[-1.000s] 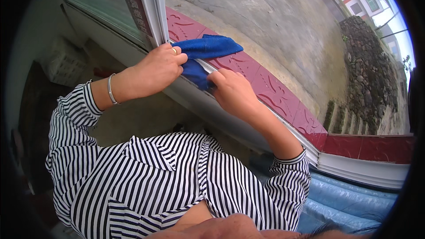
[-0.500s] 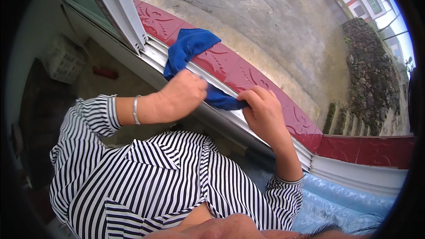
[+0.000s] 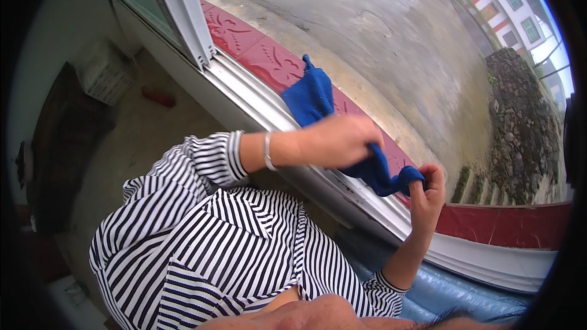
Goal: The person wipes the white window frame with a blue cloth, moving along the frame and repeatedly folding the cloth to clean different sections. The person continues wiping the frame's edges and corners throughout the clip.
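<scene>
A blue cloth (image 3: 312, 96) stretches along the white window track (image 3: 254, 91) and the red tiled sill (image 3: 269, 61). My left hand (image 3: 336, 140), with a silver bangle at the wrist, is closed on the middle of the cloth and slightly smeared by motion. The cloth's upper end spreads over the sill beyond that hand. My right hand (image 3: 426, 194) pinches the twisted lower end, near the right end of the track. Part of the cloth is hidden behind my left hand.
A white-framed sliding window (image 3: 180, 12) stands at the upper left. Beyond the sill is a concrete yard (image 3: 342, 6) with a stone wall (image 3: 520, 116). Indoors, a pale box (image 3: 107, 76) and a red object (image 3: 158, 96) lie on the floor. Blue patterned fabric (image 3: 455, 281) lies at lower right.
Both hands have moved right and a little downward along the track, drawing the cloth with them. The cloth's upper end has left the track near the window frame, and my view has shifted slightly.
</scene>
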The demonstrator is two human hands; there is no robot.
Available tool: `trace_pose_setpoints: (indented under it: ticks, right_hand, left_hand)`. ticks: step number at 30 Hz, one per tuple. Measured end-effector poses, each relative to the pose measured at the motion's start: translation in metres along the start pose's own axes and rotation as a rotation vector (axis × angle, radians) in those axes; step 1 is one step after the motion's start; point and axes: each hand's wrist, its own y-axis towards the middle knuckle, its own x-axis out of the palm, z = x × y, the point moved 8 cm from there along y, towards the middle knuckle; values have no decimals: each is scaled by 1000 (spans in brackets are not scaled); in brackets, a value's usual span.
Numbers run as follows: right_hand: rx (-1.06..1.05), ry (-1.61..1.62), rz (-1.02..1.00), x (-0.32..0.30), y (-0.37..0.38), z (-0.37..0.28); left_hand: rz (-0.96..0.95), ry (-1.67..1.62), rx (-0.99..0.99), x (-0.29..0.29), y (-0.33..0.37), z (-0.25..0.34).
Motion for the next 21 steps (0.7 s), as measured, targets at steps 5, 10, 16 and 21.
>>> trace_pose_setpoints:
  ticks: [5, 10, 16, 21]
  right_hand:
    - [107, -551, -393, 78, 29, -11]
    - [207, 104, -787, 184, 33, -49]
    - [-419, -129, -691, 344, 59, -118]
    - [-792, -382, -302, 376, 85, -138]
  left_hand:
    - [291, 428, -45, -111, -34, -45]
    - [214, 283, -85, -187, -92, -60]
    - [195, -225, -268, -215, -162, -68]
    - [494, -384, -417, -243, -207, -116]
